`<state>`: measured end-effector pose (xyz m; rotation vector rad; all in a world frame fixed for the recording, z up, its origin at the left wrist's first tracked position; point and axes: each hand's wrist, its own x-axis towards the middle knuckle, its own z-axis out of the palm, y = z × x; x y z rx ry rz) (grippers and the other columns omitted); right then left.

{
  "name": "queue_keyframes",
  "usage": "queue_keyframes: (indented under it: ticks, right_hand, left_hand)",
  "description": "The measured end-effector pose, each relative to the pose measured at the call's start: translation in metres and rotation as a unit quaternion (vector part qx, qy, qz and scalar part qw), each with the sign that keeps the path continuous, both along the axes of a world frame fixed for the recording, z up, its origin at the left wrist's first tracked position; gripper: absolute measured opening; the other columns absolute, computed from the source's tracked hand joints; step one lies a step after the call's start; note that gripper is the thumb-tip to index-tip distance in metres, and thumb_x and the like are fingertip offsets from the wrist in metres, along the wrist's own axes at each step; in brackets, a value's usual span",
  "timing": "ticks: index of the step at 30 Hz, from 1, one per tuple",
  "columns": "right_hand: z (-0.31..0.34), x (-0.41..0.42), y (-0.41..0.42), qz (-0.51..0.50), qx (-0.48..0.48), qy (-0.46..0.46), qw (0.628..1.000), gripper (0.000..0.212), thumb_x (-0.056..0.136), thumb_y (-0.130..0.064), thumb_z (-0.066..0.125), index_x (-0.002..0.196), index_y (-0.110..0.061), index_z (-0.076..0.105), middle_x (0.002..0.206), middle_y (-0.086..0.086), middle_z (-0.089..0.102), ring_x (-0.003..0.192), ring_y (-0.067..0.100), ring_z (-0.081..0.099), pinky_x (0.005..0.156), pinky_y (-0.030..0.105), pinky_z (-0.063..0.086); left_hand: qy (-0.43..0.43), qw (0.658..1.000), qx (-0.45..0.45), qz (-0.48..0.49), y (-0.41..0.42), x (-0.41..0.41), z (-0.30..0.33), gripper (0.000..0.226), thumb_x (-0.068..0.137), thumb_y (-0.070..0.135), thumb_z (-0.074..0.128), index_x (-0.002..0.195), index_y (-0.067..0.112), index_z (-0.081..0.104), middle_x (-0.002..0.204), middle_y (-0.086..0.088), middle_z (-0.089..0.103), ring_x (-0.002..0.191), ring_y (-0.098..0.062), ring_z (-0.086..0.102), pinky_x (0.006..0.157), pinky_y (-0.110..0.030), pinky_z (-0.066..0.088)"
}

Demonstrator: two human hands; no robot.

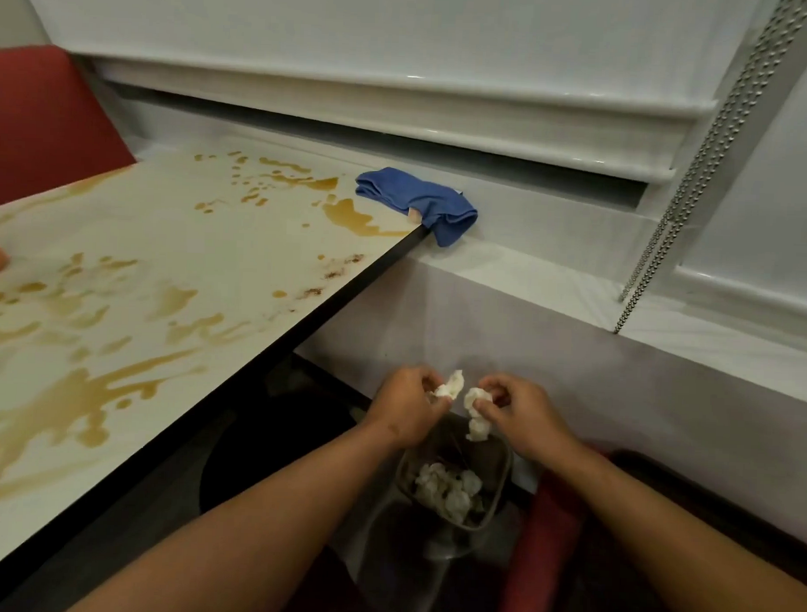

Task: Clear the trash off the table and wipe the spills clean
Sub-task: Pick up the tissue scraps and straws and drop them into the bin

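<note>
Both hands, left hand (407,409) and right hand (521,408), are pinching tissue wads (449,389) in curled fingers right over the bin (501,474), so a sloppy drop is risking tissue landing beside it, while spills (69,404) are waiting on the desk (265,273).

There were no words, numbers or signs to read anywhere near the hands or on the table.

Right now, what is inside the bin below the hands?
Crumpled white tissues lie inside the bin. The left hand and right hand cover its far rim; its bottom is hidden.
</note>
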<state>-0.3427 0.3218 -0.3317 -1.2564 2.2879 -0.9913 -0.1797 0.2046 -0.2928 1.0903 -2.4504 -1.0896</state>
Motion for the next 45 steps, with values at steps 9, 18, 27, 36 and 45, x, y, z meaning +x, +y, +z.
queue_keyframes:
  ticks: [9, 18, 27, 36, 45]
  right_hand:
    - [0.010, 0.005, 0.003, 0.020, 0.076, 0.031, 0.996, 0.042, 0.092, -0.029, 0.072, 0.132, -0.017, 0.062, 0.113, -0.003, 0.067, 0.110, 0.016, 0.064, 0.096, 0.033, 0.051]
    - [0.134, 0.068, -0.006, 0.150, -0.066, 0.058, 0.985, 0.031, 0.095, -0.033, 0.068, 0.125, -0.035, 0.062, 0.109, -0.021, 0.067, 0.103, -0.008, 0.061, 0.089, 0.009, 0.045]
    - [0.240, 0.180, -0.020, 0.296, -0.187, 0.056, 0.935, 0.033, 0.093, -0.035, 0.067, 0.126, -0.033, 0.066, 0.108, -0.024, 0.070, 0.108, -0.005, 0.063, 0.091, 0.010, 0.047]
    - [0.279, 0.309, -0.073, 0.435, -0.188, 0.078, 0.877, 0.028, 0.094, -0.035, 0.068, 0.122, -0.039, 0.066, 0.108, -0.028, 0.070, 0.110, -0.010, 0.060, 0.092, 0.005, 0.041]
    - [0.276, 0.448, -0.153, 0.556, -0.140, 0.162, 0.804, 0.028, 0.096, -0.035, 0.066, 0.125, -0.032, 0.064, 0.109, -0.020, 0.068, 0.104, -0.004, 0.060, 0.091, 0.027, 0.052]
  left_hand:
    - [-0.069, 0.997, -0.031, -0.028, -0.003, 0.015, -0.004, 0.050, 0.091, 0.039, 0.073, 0.135, 0.020, 0.058, 0.136, -0.001, 0.061, 0.122, -0.018, 0.059, 0.097, -0.027, 0.048]
    - [-0.017, 0.993, -0.113, -0.034, 0.009, 0.104, 0.113, 0.051, 0.092, 0.046, 0.068, 0.138, 0.029, 0.055, 0.131, 0.008, 0.062, 0.116, -0.008, 0.059, 0.098, -0.033, 0.053]
    - [-0.015, 0.968, -0.248, 0.021, 0.029, 0.257, 0.216, 0.045, 0.093, 0.048, 0.065, 0.135, 0.034, 0.055, 0.127, 0.018, 0.061, 0.110, 0.001, 0.057, 0.095, -0.023, 0.050]
    - [-0.128, 0.937, -0.285, 0.154, 0.032, 0.445, 0.240, 0.045, 0.092, 0.053, 0.064, 0.134, 0.038, 0.055, 0.126, 0.022, 0.059, 0.105, 0.004, 0.055, 0.085, -0.013, 0.047]
    - [-0.266, 0.884, -0.235, 0.305, 0.023, 0.626, 0.230, 0.044, 0.093, 0.045, 0.067, 0.133, 0.028, 0.059, 0.126, 0.012, 0.063, 0.108, -0.006, 0.058, 0.085, -0.019, 0.040]
